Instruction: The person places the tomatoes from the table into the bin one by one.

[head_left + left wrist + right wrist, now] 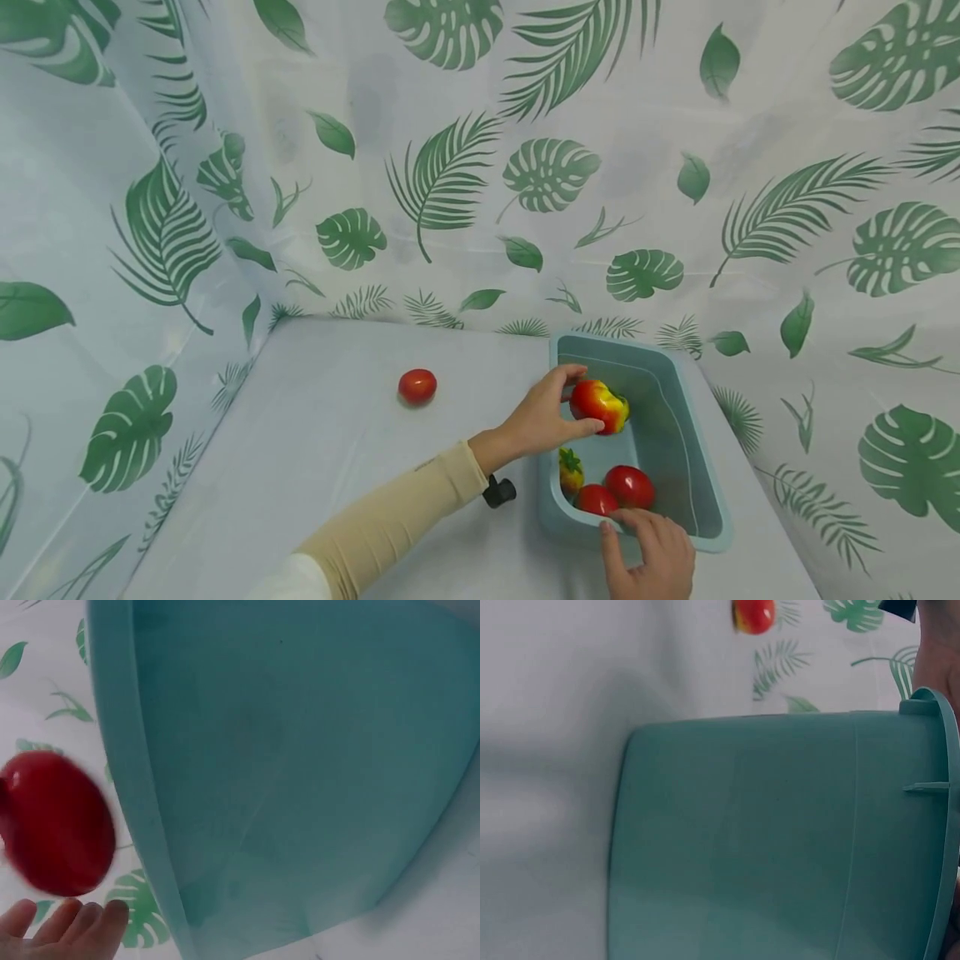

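My left hand (551, 414) holds a red and yellow bell pepper (600, 407) between thumb and fingers, over the inside of a blue-green plastic tub (701, 467). In the left wrist view its fingertips (112, 915) show below a blurred red thing (58, 825), beside the tub's outer wall (300, 765). My right hand (651, 557) grips the near rim of the tub, fingers over the edge and thumb outside. Inside the tub's near end lie two red tomatoes, one farther right (630, 487), and a yellowish pepper (571, 472) with a green top.
A single red tomato (417, 387) lies on the white table (315, 433), left of the tub. A small black device (498, 492) sits under the left wrist. Leaf-patterned sheeting (450, 167) rises behind the table and along both sides.
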